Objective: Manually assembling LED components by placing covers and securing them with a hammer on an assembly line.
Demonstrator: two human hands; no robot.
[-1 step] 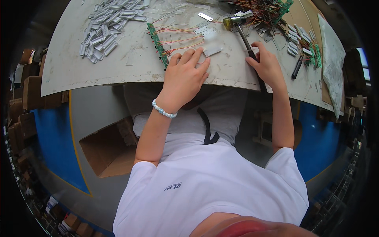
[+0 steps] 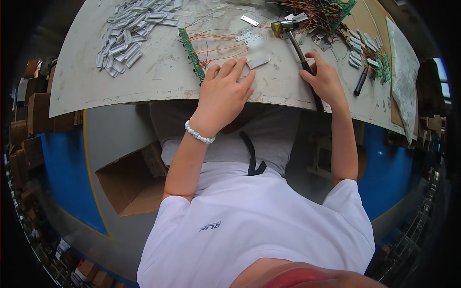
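Observation:
My left hand (image 2: 224, 91) lies on the table with its fingers spread. Beside its fingertips are a long green circuit board (image 2: 191, 55) with thin red and yellow wires and a small white plastic piece (image 2: 258, 62). Further along the wires sit small metal plates with holes (image 2: 245, 36). A hammer (image 2: 297, 45) with a yellowish end and black handle lies slantwise to the right. My right hand (image 2: 325, 79) is beside its handle, thumb and forefinger apart; the other fingers are partly hidden. Whether the thumb touches the handle is unclear.
Many white plastic shells (image 2: 127, 36) are heaped at the far left. A tangle of wired green boards (image 2: 321, 17) lies at the far right. Nearer right are more white pieces (image 2: 357, 48), a black-handled tool (image 2: 361, 82) and plastic sheeting (image 2: 405, 72). An open cardboard box (image 2: 129, 177) stands below the table.

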